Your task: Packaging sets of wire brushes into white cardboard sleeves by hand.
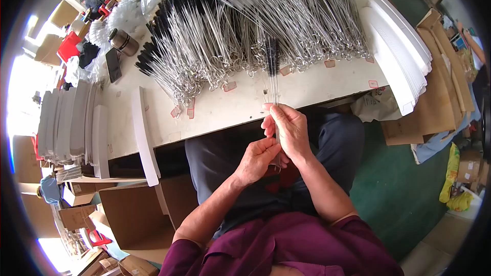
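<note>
Over my lap, past the table's near edge, I hold a few wire-handled tube brushes (272, 61) upright, with black bristles at the far end. My right hand (291, 129) is closed around their thin metal stems. Just below it, my left hand (257, 159) pinches near the looped lower ends, partly hidden by the fingers. Ahead on the table lie large heaps of similar brushes: black-bristled ones (197, 46) toward the left, pale-bristled ones (312, 20) toward the right. Their ring ends point toward me.
White folded cartons (396, 51) are stacked at the table's right, and more white cartons (71, 122) stand at its left. One long white strip (144, 138) overhangs the near edge. A phone (113, 65) and a flask (123, 42) sit back left. An open cardboard box (135, 214) is at lower left.
</note>
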`<state>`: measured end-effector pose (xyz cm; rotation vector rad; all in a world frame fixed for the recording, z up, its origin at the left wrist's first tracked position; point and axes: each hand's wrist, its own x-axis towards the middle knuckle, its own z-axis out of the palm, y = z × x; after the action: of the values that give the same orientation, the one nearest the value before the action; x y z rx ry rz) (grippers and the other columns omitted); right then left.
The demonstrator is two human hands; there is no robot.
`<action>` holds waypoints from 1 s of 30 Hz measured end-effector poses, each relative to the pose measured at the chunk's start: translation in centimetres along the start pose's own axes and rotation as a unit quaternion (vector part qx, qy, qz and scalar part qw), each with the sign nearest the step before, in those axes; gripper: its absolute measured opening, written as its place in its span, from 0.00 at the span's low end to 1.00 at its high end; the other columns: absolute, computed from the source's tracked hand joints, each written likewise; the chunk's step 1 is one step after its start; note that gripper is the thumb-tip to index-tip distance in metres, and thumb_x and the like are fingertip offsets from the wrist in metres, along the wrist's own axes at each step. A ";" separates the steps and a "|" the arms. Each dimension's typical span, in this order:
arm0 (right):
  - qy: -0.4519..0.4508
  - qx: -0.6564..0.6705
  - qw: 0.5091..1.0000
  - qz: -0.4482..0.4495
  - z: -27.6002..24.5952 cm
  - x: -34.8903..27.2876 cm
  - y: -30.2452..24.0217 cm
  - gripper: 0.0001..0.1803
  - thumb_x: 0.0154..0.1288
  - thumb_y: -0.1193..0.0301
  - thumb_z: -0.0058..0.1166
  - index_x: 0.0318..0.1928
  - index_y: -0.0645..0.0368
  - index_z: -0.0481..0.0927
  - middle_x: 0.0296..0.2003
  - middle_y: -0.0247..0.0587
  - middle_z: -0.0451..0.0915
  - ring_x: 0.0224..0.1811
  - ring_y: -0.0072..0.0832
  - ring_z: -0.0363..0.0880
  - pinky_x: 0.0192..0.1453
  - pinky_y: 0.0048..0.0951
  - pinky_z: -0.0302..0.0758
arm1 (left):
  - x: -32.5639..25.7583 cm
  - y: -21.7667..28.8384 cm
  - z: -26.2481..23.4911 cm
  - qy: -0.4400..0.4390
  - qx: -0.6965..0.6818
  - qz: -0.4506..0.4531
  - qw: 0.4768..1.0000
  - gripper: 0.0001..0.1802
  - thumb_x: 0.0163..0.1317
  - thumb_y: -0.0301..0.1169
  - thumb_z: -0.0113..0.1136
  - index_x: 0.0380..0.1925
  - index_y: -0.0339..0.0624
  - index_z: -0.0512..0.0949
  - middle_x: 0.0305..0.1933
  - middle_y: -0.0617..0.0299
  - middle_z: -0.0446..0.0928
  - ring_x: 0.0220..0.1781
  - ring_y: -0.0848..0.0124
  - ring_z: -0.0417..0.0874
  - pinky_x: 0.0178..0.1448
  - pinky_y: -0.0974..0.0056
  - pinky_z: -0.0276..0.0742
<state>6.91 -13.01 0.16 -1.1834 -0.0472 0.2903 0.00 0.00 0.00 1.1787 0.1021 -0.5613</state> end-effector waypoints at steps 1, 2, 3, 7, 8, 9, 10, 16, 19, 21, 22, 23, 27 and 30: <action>-0.001 -0.012 1.000 0.000 0.0 0.0 -0.2 0.19 0.83 0.63 0.51 0.57 0.66 0.83 0.29 0.38 0.84 0.27 0.19 0.78 0.34 0.21 0.77 | 0.0 0.0 0.1 -0.002 -0.007 -0.004 1.000 0.13 0.83 0.32 0.49 0.47 0.33 0.78 0.39 0.57 0.84 0.41 0.69 0.87 0.52 0.63 0.86; -0.002 -0.024 1.000 0.000 0.0 0.0 -0.3 0.19 0.83 0.63 0.50 0.57 0.67 0.83 0.29 0.38 0.84 0.26 0.19 0.77 0.34 0.21 0.77 | 0.1 0.1 0.1 -0.004 -0.015 -0.007 1.000 0.13 0.83 0.32 0.48 0.46 0.33 0.78 0.39 0.57 0.84 0.41 0.69 0.87 0.51 0.63 0.86; -0.002 -0.024 1.000 0.001 -0.1 0.1 -0.3 0.19 0.83 0.63 0.50 0.57 0.67 0.83 0.29 0.38 0.84 0.26 0.19 0.77 0.34 0.21 0.77 | 0.1 0.0 0.0 -0.004 -0.016 -0.007 1.000 0.13 0.83 0.32 0.48 0.46 0.33 0.78 0.39 0.57 0.84 0.41 0.69 0.87 0.51 0.63 0.86; -0.007 -0.017 1.000 0.016 -0.5 0.0 -0.1 0.21 0.84 0.61 0.48 0.59 0.68 0.82 0.31 0.39 0.84 0.28 0.19 0.78 0.35 0.22 0.77 | 0.1 -0.3 -0.1 -0.012 -0.045 -0.019 0.999 0.13 0.83 0.32 0.48 0.45 0.33 0.78 0.38 0.57 0.84 0.40 0.69 0.87 0.52 0.62 0.86; -0.013 -0.006 1.000 0.020 -0.6 0.0 0.0 0.22 0.84 0.61 0.47 0.60 0.68 0.81 0.32 0.40 0.85 0.29 0.20 0.78 0.35 0.22 0.77 | 0.0 -0.4 -0.1 -0.013 -0.056 -0.026 0.998 0.13 0.83 0.32 0.47 0.45 0.33 0.78 0.38 0.57 0.84 0.41 0.69 0.87 0.52 0.62 0.85; -0.014 -0.006 1.000 0.021 -0.5 -0.1 -0.1 0.22 0.84 0.61 0.47 0.60 0.68 0.81 0.32 0.40 0.85 0.29 0.20 0.78 0.35 0.22 0.77 | 0.0 -0.5 -0.2 -0.012 -0.058 -0.026 0.998 0.13 0.83 0.32 0.47 0.45 0.33 0.78 0.38 0.57 0.84 0.41 0.69 0.87 0.52 0.62 0.85; -0.009 -0.008 0.999 0.031 -0.5 -0.3 -0.3 0.23 0.84 0.60 0.48 0.61 0.69 0.80 0.33 0.41 0.85 0.29 0.20 0.78 0.35 0.22 0.78 | -0.1 -0.7 -0.3 -0.020 -0.061 -0.025 0.998 0.14 0.83 0.34 0.47 0.46 0.34 0.79 0.38 0.56 0.85 0.41 0.68 0.87 0.51 0.62 0.85; -0.007 -0.027 0.999 0.039 -0.3 -0.7 -0.4 0.24 0.83 0.60 0.48 0.62 0.69 0.79 0.34 0.43 0.86 0.30 0.21 0.79 0.36 0.23 0.78 | -0.3 -1.1 -0.4 -0.035 -0.087 -0.021 0.995 0.16 0.83 0.35 0.46 0.46 0.34 0.79 0.39 0.55 0.85 0.39 0.67 0.88 0.50 0.62 0.85; -0.007 -0.046 0.998 0.041 -0.2 -0.9 -0.3 0.22 0.83 0.61 0.48 0.61 0.69 0.80 0.35 0.43 0.86 0.30 0.21 0.79 0.36 0.23 0.79 | -0.5 -1.3 -0.5 -0.038 -0.103 -0.024 0.994 0.16 0.83 0.35 0.46 0.45 0.34 0.79 0.39 0.55 0.85 0.38 0.67 0.88 0.49 0.63 0.85; -0.007 -0.053 0.998 0.045 -0.1 -0.9 0.0 0.22 0.84 0.62 0.48 0.61 0.69 0.80 0.35 0.43 0.86 0.30 0.21 0.79 0.36 0.23 0.79 | -0.6 -1.5 -0.6 -0.040 -0.113 -0.027 0.992 0.16 0.83 0.35 0.46 0.45 0.34 0.78 0.39 0.54 0.86 0.38 0.67 0.88 0.49 0.63 0.85; -0.006 -0.054 0.998 0.044 0.0 -0.9 0.2 0.20 0.84 0.64 0.48 0.60 0.68 0.80 0.35 0.43 0.86 0.29 0.20 0.79 0.34 0.23 0.79 | -0.7 -1.6 -0.6 -0.030 -0.108 -0.034 0.993 0.16 0.83 0.35 0.46 0.45 0.33 0.78 0.39 0.54 0.86 0.38 0.67 0.88 0.48 0.64 0.84; -0.005 -0.054 0.998 0.044 0.0 -0.9 0.4 0.18 0.83 0.65 0.48 0.60 0.66 0.81 0.34 0.42 0.87 0.28 0.20 0.79 0.33 0.22 0.78 | -0.8 -1.7 -0.6 -0.020 -0.103 -0.041 0.994 0.16 0.83 0.35 0.46 0.45 0.33 0.78 0.39 0.54 0.86 0.38 0.68 0.88 0.48 0.65 0.84; -0.003 -0.033 0.998 0.047 0.1 -1.0 1.1 0.18 0.83 0.66 0.48 0.60 0.67 0.81 0.34 0.43 0.87 0.28 0.20 0.80 0.32 0.22 0.78 | -1.3 -1.8 -0.6 -0.019 -0.112 -0.027 0.993 0.14 0.82 0.35 0.49 0.44 0.37 0.79 0.38 0.58 0.85 0.37 0.71 0.86 0.45 0.66 0.83; -0.002 -0.035 0.998 0.048 0.5 -1.1 1.0 0.18 0.83 0.66 0.48 0.59 0.68 0.80 0.35 0.44 0.87 0.28 0.20 0.80 0.32 0.22 0.78 | -1.6 -1.8 -0.9 -0.021 -0.086 -0.017 0.996 0.13 0.82 0.35 0.51 0.44 0.37 0.78 0.38 0.58 0.85 0.37 0.72 0.86 0.45 0.67 0.83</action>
<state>5.55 -12.47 -0.47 -1.2572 -0.0038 0.3774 -1.97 0.91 -1.31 0.9987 0.1330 -0.5952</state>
